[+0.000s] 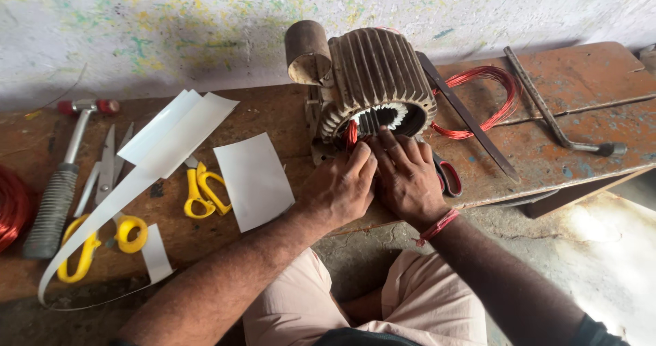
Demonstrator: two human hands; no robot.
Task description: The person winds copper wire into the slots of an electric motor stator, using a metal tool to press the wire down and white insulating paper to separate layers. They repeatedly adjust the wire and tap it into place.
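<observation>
On bench, two hands [376,182] press one stator [377,79].

No packages, labels, signs or screens visible.

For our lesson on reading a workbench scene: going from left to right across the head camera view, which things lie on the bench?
Red wire coil at the left edge → hammer → yellow-handled scissors → white paper sheet → finned motor stator → loose red wire coil → metal rod tool.
</observation>
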